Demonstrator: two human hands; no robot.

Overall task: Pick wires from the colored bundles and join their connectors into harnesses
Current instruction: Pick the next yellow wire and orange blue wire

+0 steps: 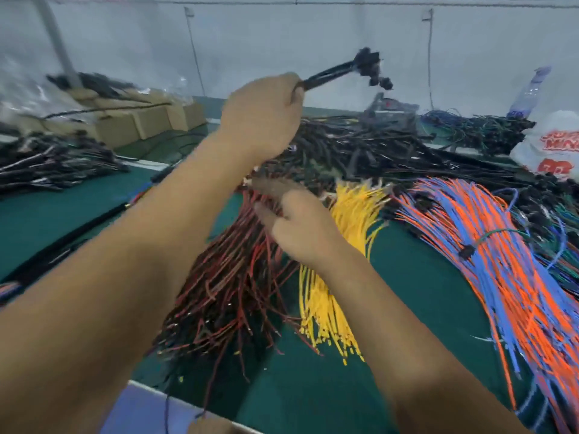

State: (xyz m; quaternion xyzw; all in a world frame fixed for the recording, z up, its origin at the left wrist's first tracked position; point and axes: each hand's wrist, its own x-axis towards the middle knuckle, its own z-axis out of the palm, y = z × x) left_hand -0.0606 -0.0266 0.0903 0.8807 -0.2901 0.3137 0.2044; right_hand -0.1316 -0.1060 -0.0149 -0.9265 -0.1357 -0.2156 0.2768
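My left hand (263,120) is raised above the table and grips a black harness (344,72) whose cluster of black connectors sticks up to the right. Lower down, my right hand (297,223) reaches into the top end of the red and black wire bundle (232,283), fingers spread among the wires; whether it holds one is blurred. A yellow wire bundle (351,214) lies just right of that hand. Further right spreads an orange and blue wire bundle (501,255).
A heap of black harnesses (376,151) covers the far middle of the green table (407,308). Cardboard boxes (150,120) and more black wires (47,164) sit at the left. A white plastic bag (551,145) and a bottle (529,92) stand at the right.
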